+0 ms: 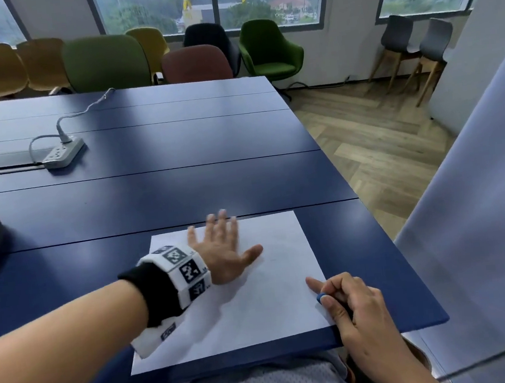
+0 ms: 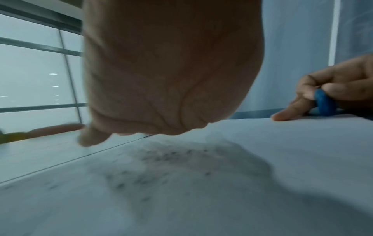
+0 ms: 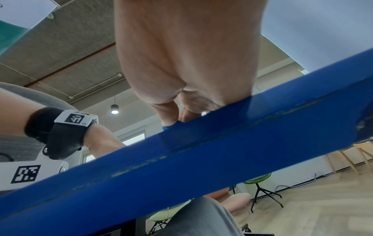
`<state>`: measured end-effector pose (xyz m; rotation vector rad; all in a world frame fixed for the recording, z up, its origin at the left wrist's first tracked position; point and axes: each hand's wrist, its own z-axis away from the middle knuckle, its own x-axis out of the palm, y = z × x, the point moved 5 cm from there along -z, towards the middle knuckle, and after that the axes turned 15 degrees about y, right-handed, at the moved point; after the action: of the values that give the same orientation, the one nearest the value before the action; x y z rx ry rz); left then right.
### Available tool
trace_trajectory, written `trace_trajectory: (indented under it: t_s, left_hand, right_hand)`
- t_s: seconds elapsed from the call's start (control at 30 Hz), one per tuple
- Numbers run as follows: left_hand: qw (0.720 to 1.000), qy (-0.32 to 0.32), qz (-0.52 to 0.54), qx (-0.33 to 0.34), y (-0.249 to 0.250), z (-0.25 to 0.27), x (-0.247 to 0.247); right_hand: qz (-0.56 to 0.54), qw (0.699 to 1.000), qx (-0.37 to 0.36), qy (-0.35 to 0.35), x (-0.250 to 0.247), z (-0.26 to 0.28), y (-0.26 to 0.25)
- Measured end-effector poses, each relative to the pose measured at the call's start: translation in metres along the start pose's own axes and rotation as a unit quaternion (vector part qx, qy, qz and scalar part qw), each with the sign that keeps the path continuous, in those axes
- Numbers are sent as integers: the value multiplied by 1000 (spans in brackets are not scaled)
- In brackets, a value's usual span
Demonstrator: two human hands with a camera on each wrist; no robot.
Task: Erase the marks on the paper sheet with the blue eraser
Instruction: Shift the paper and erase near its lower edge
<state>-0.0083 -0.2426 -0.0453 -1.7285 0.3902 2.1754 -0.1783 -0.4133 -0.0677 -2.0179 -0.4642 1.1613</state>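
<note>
A white paper sheet (image 1: 266, 308) lies on the blue table (image 1: 152, 195) near its front right corner. My left hand (image 1: 223, 247) lies flat on the sheet's far part, fingers spread and blurred. In the left wrist view, dark crumbs are scattered on the paper sheet (image 2: 282, 143) under the left hand (image 2: 171, 71). My right hand (image 1: 350, 299) rests at the sheet's right edge and pinches the blue eraser (image 1: 320, 297) between thumb and curled fingers, its index finger stretched onto the paper. The blue eraser (image 2: 325, 103) stands on the table beside the sheet.
A white power strip (image 1: 62, 153) with its cable lies at the table's far left. Chairs (image 1: 107, 63) line the far side under the windows. The table's right edge (image 1: 372, 216) drops to wooden floor. A pale curtain (image 1: 482, 229) hangs at the right.
</note>
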Motion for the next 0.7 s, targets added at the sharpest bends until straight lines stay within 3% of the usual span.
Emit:
trace_trajectory:
  t_s: [0.13, 0.23, 0.33, 0.5, 0.57, 0.63, 0.7]
  left_hand:
    - [986, -16, -9, 166, 58, 9, 18]
    - [982, -25, -22, 185, 63, 15, 28]
    - [991, -37, -31, 128, 29, 14, 25]
    - [996, -28, -51, -60, -48, 14, 14]
    - [996, -8, -41, -85, -53, 11, 11]
    - [999, 3, -48, -9, -36, 11, 11]
    - [990, -4, -59, 126, -2, 25, 19]
  right_hand:
    - [-2, 999, -16, 33, -2, -1, -1]
    - [-5, 999, -26, 42, -4, -2, -5]
    - [-21, 999, -19, 38, -3, -2, -4]
    - [-36, 999, 0, 35, -3, -2, -2]
    - [-34, 999, 4, 32, -4, -2, 0]
    - [-29, 999, 6, 30, -4, -2, 0]
    - [-33, 999, 9, 35, -5, -2, -1]
